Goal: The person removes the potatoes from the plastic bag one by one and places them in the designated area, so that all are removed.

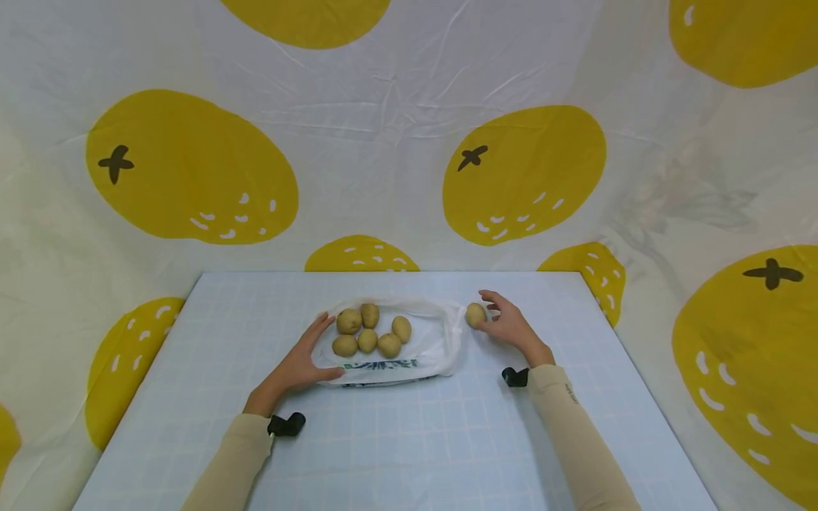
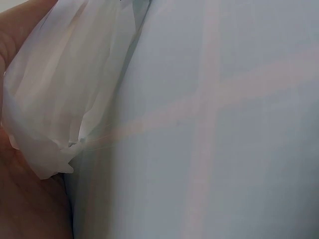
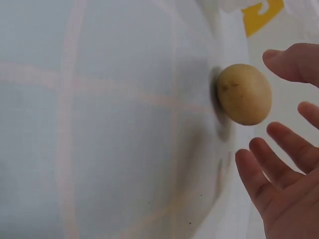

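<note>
A white plastic bag (image 1: pixel 431 363) with blue and green print lies flattened on the table, its mouth facing up. Several potatoes (image 1: pixel 389 345) are grouped in its left half. My left hand (image 1: pixel 303 360) is spread around the bag's left end, thumb at the near side and fingers at the far side. In the left wrist view, crumpled plastic (image 2: pixel 60 89) lies against the palm. Just off the bag's right end is a single potato (image 3: pixel 244 94) on the table. My right hand (image 1: pixel 509 324) is beside it with fingers apart; the right wrist view shows a gap between fingertips and potato.
A pale blue checked cloth covers the table (image 1: pixel 396 454). Behind it and at both sides hangs a white curtain (image 1: pixel 371 163) printed with large yellow fruit. Black wrist cameras (image 1: pixel 287 424) sit at both sleeve cuffs.
</note>
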The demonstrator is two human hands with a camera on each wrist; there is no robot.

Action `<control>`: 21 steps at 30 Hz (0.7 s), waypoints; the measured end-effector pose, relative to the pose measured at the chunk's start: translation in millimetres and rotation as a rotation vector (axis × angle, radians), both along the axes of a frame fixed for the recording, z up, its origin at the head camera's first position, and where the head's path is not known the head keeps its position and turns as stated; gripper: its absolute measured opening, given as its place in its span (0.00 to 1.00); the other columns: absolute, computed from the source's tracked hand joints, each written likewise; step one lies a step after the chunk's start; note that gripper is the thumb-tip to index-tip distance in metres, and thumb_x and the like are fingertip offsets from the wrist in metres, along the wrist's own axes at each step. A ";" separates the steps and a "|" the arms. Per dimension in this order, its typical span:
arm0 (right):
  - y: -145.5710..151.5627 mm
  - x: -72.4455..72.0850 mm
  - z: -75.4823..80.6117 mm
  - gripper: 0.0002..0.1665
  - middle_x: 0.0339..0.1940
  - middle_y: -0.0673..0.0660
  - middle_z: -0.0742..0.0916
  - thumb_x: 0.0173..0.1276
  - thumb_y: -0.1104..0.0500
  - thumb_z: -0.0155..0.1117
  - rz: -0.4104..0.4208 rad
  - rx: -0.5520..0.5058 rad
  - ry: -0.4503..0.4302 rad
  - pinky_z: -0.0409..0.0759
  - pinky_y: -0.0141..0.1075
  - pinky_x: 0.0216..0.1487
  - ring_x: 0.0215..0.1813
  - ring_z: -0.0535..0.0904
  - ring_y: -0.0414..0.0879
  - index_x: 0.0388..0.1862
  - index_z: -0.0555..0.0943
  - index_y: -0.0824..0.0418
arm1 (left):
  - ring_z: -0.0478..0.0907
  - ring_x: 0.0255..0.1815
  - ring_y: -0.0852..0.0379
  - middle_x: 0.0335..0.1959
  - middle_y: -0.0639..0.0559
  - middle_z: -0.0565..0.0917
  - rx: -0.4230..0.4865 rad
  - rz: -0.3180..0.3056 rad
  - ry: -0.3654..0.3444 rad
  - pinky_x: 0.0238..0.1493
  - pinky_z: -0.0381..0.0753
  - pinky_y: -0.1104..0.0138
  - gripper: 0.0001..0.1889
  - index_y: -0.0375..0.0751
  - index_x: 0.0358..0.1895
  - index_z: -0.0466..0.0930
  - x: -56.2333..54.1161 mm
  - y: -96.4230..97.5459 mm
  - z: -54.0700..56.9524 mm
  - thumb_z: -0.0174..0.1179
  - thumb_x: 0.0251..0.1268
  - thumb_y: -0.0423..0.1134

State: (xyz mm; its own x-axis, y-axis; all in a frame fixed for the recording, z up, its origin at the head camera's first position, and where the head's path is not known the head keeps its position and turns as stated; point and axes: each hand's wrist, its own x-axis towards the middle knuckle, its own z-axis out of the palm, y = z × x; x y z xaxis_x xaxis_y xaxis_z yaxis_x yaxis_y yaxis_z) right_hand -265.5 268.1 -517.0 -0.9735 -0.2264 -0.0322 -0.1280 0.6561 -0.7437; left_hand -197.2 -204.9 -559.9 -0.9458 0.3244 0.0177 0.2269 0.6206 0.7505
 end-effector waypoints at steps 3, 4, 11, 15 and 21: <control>-2.0 -0.2 8.8 0.48 0.77 0.68 0.71 0.67 0.58 0.73 -0.008 -0.027 0.006 0.72 0.59 0.73 0.75 0.69 0.67 0.81 0.61 0.59 | 0.44 0.84 0.31 0.86 0.39 0.44 0.001 0.000 0.005 0.76 0.52 0.30 0.60 0.48 0.84 0.51 -0.1 -0.3 -0.9 0.78 0.50 0.57; -3.0 0.0 12.2 0.49 0.77 0.69 0.71 0.67 0.58 0.73 -0.005 -0.039 0.012 0.71 0.59 0.73 0.75 0.69 0.68 0.82 0.60 0.59 | 0.44 0.84 0.31 0.86 0.39 0.44 0.001 0.000 0.008 0.76 0.52 0.30 0.60 0.48 0.84 0.51 -0.1 -0.5 -1.1 0.78 0.51 0.57; -16.6 0.4 37.5 0.53 0.79 0.66 0.68 0.67 0.49 0.74 0.016 -0.071 0.067 0.69 0.58 0.75 0.76 0.67 0.67 0.83 0.57 0.57 | 0.44 0.84 0.29 0.86 0.37 0.44 0.005 -0.001 0.019 0.75 0.52 0.29 0.59 0.47 0.83 0.51 0.4 -1.5 -0.6 0.78 0.51 0.56; -30.0 1.4 53.2 0.53 0.80 0.63 0.68 0.67 0.48 0.75 0.046 -0.094 0.098 0.69 0.56 0.76 0.78 0.66 0.63 0.83 0.58 0.56 | 0.44 0.84 0.31 0.86 0.39 0.44 0.007 -0.001 0.009 0.76 0.52 0.29 0.60 0.49 0.84 0.51 0.4 -1.2 0.1 0.79 0.50 0.56; -50.9 1.4 66.1 0.49 0.80 0.59 0.69 0.66 0.50 0.76 0.119 -0.119 0.150 0.71 0.55 0.75 0.79 0.65 0.58 0.81 0.63 0.57 | 0.43 0.85 0.33 0.86 0.41 0.44 -0.002 -0.001 -0.007 0.76 0.51 0.29 0.60 0.50 0.84 0.51 0.2 0.5 -0.5 0.79 0.50 0.57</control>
